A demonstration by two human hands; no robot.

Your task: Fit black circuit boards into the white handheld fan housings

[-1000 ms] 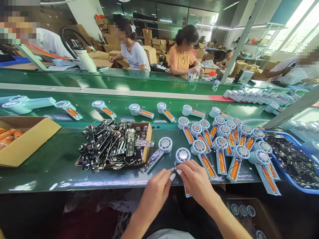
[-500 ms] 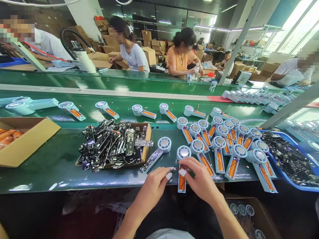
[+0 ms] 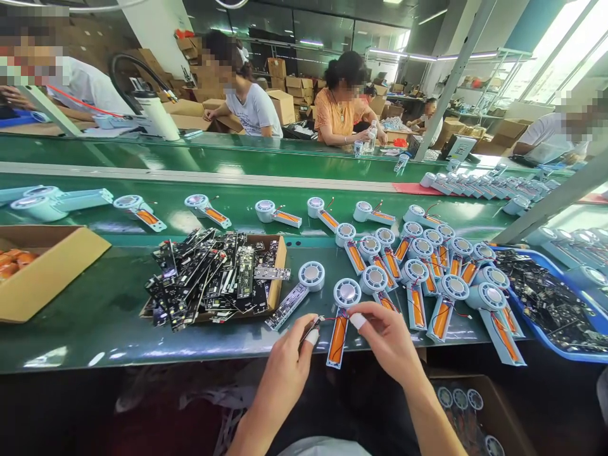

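Note:
My left hand (image 3: 288, 354) is closed, pinching a small dark circuit board (image 3: 311, 327) seen nearly edge-on between thumb and fingers. A thin red wire (image 3: 330, 318) runs from the board's end toward a light blue handheld fan (image 3: 337, 340). This fan lies face up on the bench, its handle open over an orange battery and pointing at me. At the fan's neck, my right hand (image 3: 387, 339) has thumb and fingertips together; whatever they pinch is hidden. White covers sit on both thumb tips. Left of the fan lies another fan (image 3: 311, 275) with a board along its handle.
Loose circuit boards overflow a cardboard box (image 3: 277, 278) on the left. More open fans crowd the right, beside a blue tray (image 3: 560, 345) of boards. Another box (image 3: 57, 272) holds orange batteries. Fans line the green conveyor (image 3: 232, 221); several people sit beyond it.
My left hand has moved slightly left and turned the board edge-on. The wire to the fan now shows. The fan's handle has swung a little left; my right hand has shifted slightly right.

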